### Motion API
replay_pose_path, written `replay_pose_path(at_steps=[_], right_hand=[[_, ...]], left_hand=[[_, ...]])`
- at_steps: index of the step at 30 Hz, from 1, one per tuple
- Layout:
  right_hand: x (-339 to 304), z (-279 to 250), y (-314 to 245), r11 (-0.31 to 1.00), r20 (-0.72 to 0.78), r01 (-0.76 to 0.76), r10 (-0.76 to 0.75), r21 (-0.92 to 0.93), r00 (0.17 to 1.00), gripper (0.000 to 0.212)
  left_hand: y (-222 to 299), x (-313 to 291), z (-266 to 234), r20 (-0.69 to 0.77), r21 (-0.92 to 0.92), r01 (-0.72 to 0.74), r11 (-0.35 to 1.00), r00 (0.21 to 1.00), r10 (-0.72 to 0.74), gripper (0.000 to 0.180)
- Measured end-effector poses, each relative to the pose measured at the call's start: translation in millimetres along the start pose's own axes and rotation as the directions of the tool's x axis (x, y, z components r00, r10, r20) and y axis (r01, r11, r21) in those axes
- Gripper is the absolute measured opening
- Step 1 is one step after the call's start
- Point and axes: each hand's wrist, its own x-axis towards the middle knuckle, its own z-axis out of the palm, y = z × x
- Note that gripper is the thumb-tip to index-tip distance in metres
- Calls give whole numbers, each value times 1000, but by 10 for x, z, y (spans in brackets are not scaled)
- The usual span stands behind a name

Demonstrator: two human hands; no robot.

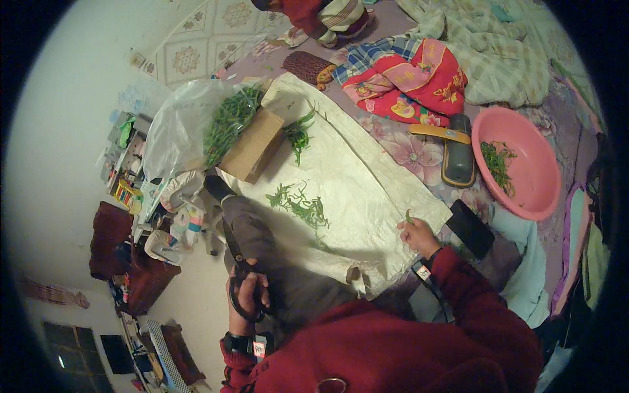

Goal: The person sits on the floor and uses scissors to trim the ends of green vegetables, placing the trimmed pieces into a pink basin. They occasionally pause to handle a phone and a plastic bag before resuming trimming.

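My left hand point(247, 293) is closed around the black handles of a pair of scissors point(233, 244), whose blades point up and away over my leg. My right hand point(419, 236) pinches one small green chili pepper point(409, 215) above the right edge of a white woven sack point(367, 226). Between my hands, farther off, a loose scatter of thin green chili peppers point(303, 207) lies on the sack. A second small heap of green chili peppers point(299, 137) rests near the cardboard box point(254, 145).
A clear plastic bag point(173, 134) bulging with green peppers leans beside the box. On the right stand a pink basin point(547, 177) with some peppers in it, a grey-and-orange object point(458, 167) and a black phone-like slab point(470, 228). Another person point(308, 16) sits at the far edge.
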Motion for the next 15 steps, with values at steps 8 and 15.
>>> replay_pose_path(at_steps=[8, 15], right_hand=[[-28, 40, -30, 1000, -24, 20, -20, -9, 1000, 26], [-491, -382, 232, 848, -54, 419, -459, -325, 887, 15]], left_hand=[[130, 88, 250, 111, 20, -22, 1000, 994, 20, 33], [138, 223, 399, 251, 45, -41, 998, 968, 28, 34]])
